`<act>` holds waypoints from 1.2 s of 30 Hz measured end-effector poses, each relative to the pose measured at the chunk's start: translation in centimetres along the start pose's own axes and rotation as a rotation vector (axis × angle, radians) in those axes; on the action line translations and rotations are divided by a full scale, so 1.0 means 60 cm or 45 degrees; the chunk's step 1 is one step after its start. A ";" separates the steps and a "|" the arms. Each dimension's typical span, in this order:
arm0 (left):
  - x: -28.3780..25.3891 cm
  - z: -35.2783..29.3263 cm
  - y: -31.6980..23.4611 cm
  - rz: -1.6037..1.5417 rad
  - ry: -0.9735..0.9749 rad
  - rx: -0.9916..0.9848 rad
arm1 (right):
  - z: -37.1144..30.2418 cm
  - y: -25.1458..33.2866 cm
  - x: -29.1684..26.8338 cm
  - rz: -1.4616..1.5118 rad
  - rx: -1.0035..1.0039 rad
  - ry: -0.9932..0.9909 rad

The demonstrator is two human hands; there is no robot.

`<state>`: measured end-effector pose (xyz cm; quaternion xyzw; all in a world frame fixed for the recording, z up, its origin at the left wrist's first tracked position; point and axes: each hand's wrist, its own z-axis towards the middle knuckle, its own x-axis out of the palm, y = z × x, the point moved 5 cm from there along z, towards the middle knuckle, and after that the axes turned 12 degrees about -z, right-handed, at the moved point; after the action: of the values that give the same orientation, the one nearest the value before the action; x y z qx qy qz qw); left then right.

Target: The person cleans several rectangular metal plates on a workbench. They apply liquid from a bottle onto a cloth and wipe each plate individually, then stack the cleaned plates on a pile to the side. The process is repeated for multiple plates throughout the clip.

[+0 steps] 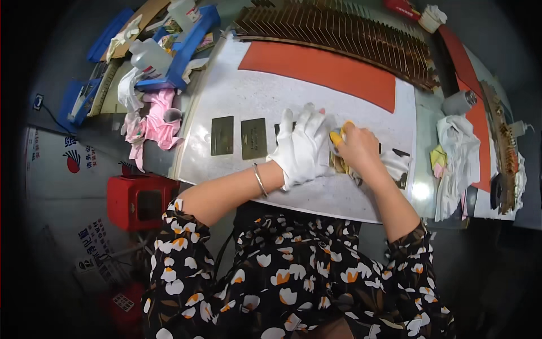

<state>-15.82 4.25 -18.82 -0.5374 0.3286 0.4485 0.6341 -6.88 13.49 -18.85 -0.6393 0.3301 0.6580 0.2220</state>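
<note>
My left hand (302,144), in a white glove, lies flat with its fingers stretched out over the pale work sheet (226,169). It partly covers a dark plate (277,129). My bare right hand (361,148) is closed around a small yellow and grey-blue piece (337,137), close beside the glove's fingers. Its exact kind I cannot make out. Below that piece is something brownish, mostly hidden by my hands. Two flat dark card-sized plates, one (222,135) further left and one (253,139) nearer the glove, lie apart. Right of my right wrist, a white cloth (397,164) partly covers more dark pieces.
A long rack of upright thin plates (339,39) stands at the back, behind an orange mat (322,73). At left are a blue tray (195,48) with bottles and pink cloths (161,121). A red stool (138,200) stands below. White cloths (456,158) and a bottle (458,103) sit right.
</note>
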 end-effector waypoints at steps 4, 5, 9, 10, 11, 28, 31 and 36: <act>-0.004 0.001 -0.006 -0.020 0.143 0.051 | -0.031 0.001 0.007 -0.005 0.039 0.034; -0.007 0.006 -0.001 0.028 0.151 0.080 | -0.031 0.002 0.005 -0.016 0.038 0.061; 0.017 0.007 0.001 0.153 0.208 0.183 | -0.062 0.006 0.006 -0.017 0.061 0.046; 0.014 0.012 -0.001 0.141 0.211 0.205 | -0.072 0.009 0.001 -0.003 -0.014 -0.063; 0.010 0.012 -0.005 0.132 0.232 0.210 | -0.080 0.006 0.008 -0.005 0.001 -0.031; -0.090 -0.070 0.087 0.167 0.073 -0.104 | -0.075 0.074 -0.054 0.008 -0.203 -0.013; -0.083 -0.086 0.096 0.172 0.007 -0.128 | 0.012 0.117 -0.022 0.044 -0.224 0.023; -0.079 -0.092 0.106 0.169 0.008 -0.198 | 0.084 0.162 0.017 0.037 -0.281 0.084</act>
<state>-23.15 -2.01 -18.17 -0.5635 0.3295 0.5119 0.5585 -17.39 10.35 -18.58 -0.6763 0.2720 0.6722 0.1295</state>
